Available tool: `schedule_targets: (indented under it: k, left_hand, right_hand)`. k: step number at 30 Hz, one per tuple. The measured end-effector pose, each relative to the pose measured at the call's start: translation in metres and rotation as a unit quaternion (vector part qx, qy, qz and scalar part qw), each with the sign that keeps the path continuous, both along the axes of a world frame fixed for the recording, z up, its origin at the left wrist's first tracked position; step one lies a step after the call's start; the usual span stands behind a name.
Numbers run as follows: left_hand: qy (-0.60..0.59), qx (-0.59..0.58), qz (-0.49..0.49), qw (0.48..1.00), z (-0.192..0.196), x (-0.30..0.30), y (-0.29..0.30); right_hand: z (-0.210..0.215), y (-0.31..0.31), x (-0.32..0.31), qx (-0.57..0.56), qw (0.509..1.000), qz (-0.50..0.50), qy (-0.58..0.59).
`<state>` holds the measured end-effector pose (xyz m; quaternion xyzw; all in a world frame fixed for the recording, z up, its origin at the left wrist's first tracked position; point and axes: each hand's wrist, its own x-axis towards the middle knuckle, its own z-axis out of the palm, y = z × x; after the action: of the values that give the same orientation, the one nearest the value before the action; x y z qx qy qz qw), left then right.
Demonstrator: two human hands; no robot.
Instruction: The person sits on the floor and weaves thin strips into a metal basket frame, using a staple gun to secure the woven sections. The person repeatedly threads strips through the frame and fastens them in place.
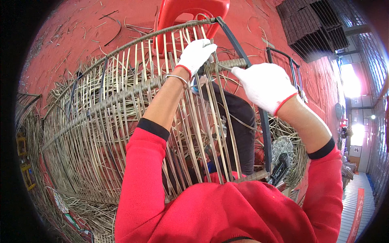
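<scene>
A long frame with dark flat metal bars lies before me, strung with pale wicker strands running side by side. A crossbar wrapped in wicker runs along its middle. My left hand, in a white knit glove with a red cuff, is closed over strands at this crossbar; its fingertips are partly hidden. To its right, my right hand, gloved the same way, is closed with the thumb toward the crossbar's wrapped end. A thin wicker strand stretches from the crossbar to that thumb.
Beyond the frame stands a red plastic stool. Loose wicker strands are heaped around the frame on the red floor. Dark woven panels are stacked at the far right. Another dark metal frame stands behind my right hand.
</scene>
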<state>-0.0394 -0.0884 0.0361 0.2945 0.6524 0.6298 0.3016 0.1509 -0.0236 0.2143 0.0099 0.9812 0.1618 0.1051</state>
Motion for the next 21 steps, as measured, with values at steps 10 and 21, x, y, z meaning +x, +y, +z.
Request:
schedule_targets:
  k: [10, 21]
  left_hand:
    - [-0.031, 0.039, -0.001, 0.999, -0.007, 0.0, 0.002]
    - [-0.076, 0.056, -0.013, 0.995, -0.006, -0.001, 0.001]
  right_hand:
    - [-0.111, -0.027, 0.055, -0.018, 0.973, -0.187, 0.132]
    - [-0.103, -0.014, 0.06, -0.038, 0.97, -0.129, 0.201]
